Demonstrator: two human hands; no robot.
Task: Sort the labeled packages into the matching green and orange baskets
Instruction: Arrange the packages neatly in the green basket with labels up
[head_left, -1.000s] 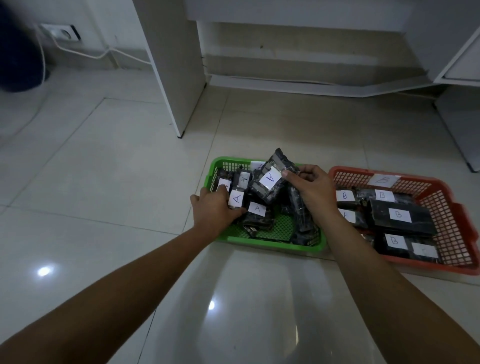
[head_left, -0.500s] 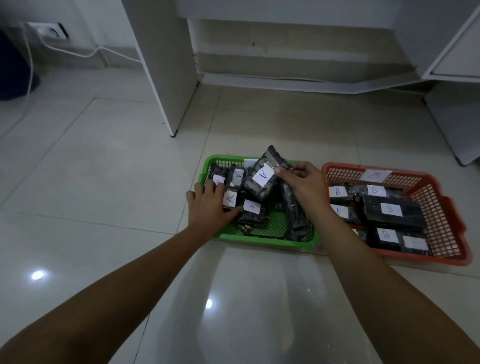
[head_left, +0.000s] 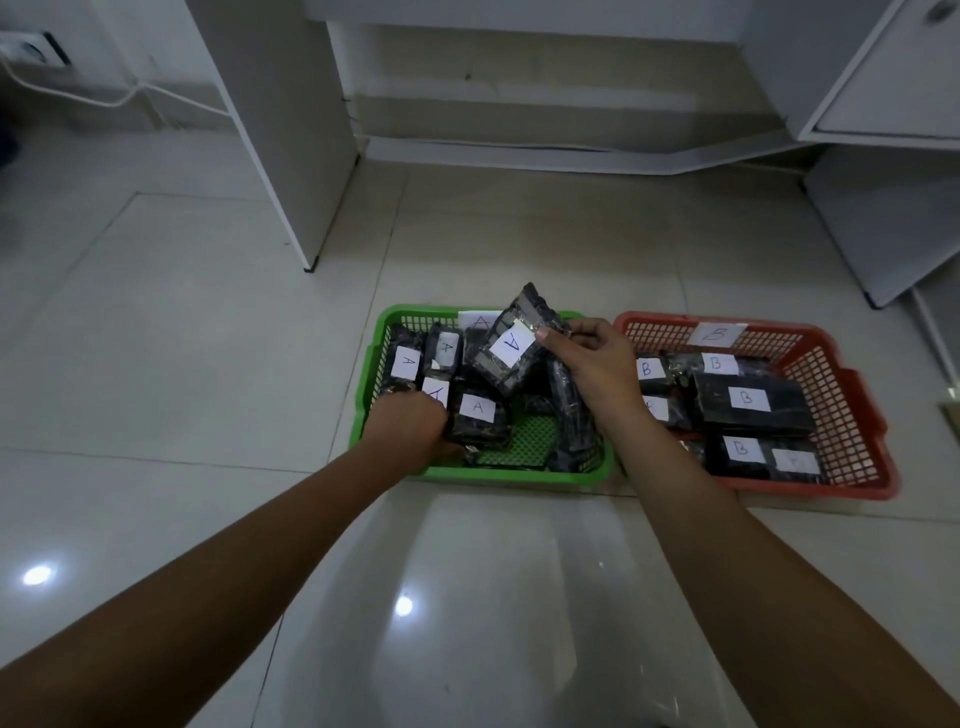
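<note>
A green basket (head_left: 371, 374) on the floor holds several dark packages with white "A" labels. My right hand (head_left: 592, 364) pinches one such package (head_left: 511, 345) and holds it tilted above the basket's middle. My left hand (head_left: 410, 431) reaches into the basket's near-left corner, fingers curled down over a package (head_left: 434, 389) whose label is partly hidden; I cannot tell whether they hold it. Beside it lies another "A" package (head_left: 478, 415). To the right, an orange basket (head_left: 852, 395) holds several dark packages labelled "B" (head_left: 748, 400).
White cabinet legs and panels (head_left: 291, 130) stand behind the baskets, with another cabinet (head_left: 883, 78) at the back right. A wall socket and white cable (head_left: 31, 49) are at the far left. Glossy floor tiles (head_left: 182, 364) surround the baskets.
My left hand has slid from the packages near the basket's left wall toward its near-left corner. My right hand keeps the "A" package raised over the green basket.
</note>
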